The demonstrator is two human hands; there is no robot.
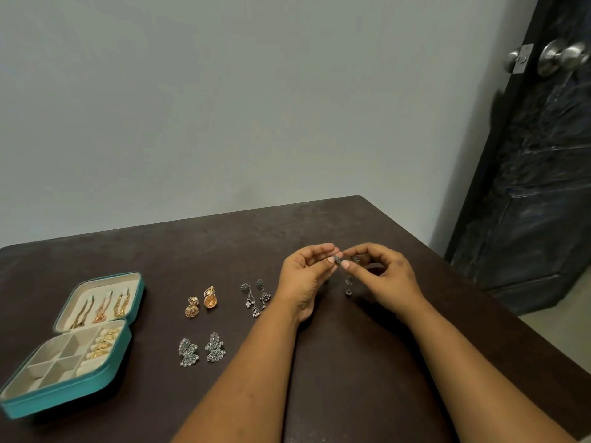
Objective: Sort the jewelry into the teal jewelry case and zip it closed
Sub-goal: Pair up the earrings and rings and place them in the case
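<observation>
Soft, even, dimmish light; faint shadows under the hands [348, 276]; wide-angle bending at the edges.

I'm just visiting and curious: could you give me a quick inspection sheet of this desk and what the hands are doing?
Surface: dark brown table, bare at the back.
Job's things: teal jewelry case open at left, chains in its lid; gold earrings, dark dangle earrings and silver fan earrings lie loose on the table.
Clutter: nothing seen.
Hands: left hand and right hand raised together, fingers pinching a small dark earring.
Cables: nothing seen.
Surroundings: grey wall; dark door at right.
</observation>
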